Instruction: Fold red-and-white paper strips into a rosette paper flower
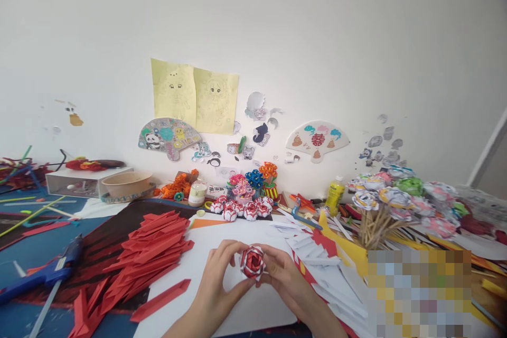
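Note:
Between my two hands is a red and white folded-paper flower (pixel 252 262), its swirled top facing me. My left hand (pixel 224 269) curls around its left side, fingertips and thumb against the petals. From the right, my right hand (pixel 283 272) grips the other side, with some fingers hidden behind the flower. Below lies a white sheet (pixel 253 311). To the left is a heap of folded red paper strips (pixel 150 253), one lying apart on the sheet. Folded white strips (pixel 317 259) spread at the right. Several finished red and white flowers (pixel 241 208) sit in a row behind.
A blue glue gun (pixel 59 269) rests at the left. Along the wall stand a round tan bowl (pixel 127 184), a small jar (pixel 197 194) and a yellow bottle (pixel 335 195). Paper flowers on sticks (pixel 380 200) bunch at the right. A blurred patch (pixel 420 293) covers the lower right.

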A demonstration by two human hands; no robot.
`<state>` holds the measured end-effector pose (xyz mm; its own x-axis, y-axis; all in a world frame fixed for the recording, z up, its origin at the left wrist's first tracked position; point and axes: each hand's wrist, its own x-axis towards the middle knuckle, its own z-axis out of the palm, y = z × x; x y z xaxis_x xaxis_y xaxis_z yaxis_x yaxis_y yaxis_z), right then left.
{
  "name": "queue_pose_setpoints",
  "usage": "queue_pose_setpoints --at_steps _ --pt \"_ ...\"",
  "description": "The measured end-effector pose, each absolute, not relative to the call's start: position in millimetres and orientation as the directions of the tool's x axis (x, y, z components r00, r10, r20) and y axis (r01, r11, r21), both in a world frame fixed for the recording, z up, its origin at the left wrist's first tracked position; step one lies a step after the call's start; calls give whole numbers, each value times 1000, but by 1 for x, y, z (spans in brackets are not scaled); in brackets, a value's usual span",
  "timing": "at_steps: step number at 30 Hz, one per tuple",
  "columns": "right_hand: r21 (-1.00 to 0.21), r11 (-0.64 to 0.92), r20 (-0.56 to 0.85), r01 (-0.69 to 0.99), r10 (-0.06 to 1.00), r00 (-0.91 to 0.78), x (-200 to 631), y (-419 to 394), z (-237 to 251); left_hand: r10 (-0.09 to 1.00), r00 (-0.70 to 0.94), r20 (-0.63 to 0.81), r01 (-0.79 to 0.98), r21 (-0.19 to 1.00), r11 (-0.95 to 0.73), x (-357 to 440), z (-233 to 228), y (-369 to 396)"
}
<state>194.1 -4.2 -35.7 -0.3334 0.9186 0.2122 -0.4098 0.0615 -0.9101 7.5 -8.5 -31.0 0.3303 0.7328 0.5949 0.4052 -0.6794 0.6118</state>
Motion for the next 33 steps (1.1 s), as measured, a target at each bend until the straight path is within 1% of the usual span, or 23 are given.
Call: queue_pose_setpoints --at_steps 7,14,24,33 --pt "-911 60 209 -407 919 -333 193 -4 -36 730 331 598 379 624 -683 7 -30 -9" --pt "-909 50 203 -413 920 -335 193 -5 -34 717 266 644 340 634 -695 6 -32 -7" --pt "-866 30 205 -498 932 -300 192 -5 -32 733 299 611 313 663 -681 4 -33 -2" --pt "-852 28 208 -523 935 -288 193 -6 -33 736 311 602 283 680 -676 4 -33 -1"
